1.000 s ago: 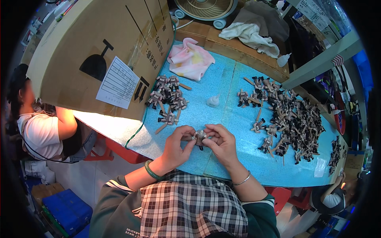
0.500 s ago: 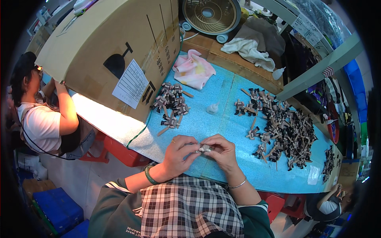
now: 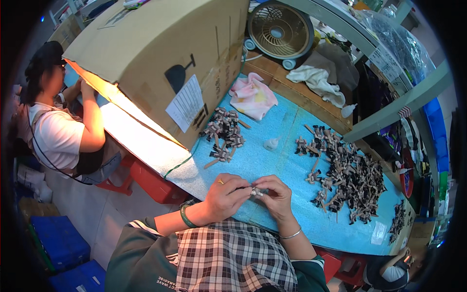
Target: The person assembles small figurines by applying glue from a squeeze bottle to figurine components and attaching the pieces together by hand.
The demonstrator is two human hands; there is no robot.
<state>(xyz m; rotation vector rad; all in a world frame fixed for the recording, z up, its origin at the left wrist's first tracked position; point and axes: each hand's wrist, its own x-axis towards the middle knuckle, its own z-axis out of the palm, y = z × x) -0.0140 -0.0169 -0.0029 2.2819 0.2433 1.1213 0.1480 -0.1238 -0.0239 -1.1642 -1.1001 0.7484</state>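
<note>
Head: hands (image 3: 224, 198) together; fingers (image 3: 237, 184) curled

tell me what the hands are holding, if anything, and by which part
A small figurine, held between the left hand and right hand; which part each grips is too small and covered to tell.

Goblet sign (image 3: 176, 78), white label (image 3: 185, 104) on carton (image 3: 146, 68)

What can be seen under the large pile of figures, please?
Under the pile, the blue tabletop shows around its edges and in gaps between outlying figures. Beneath the dense middle, nothing can be made out; the figures cover it.
</note>
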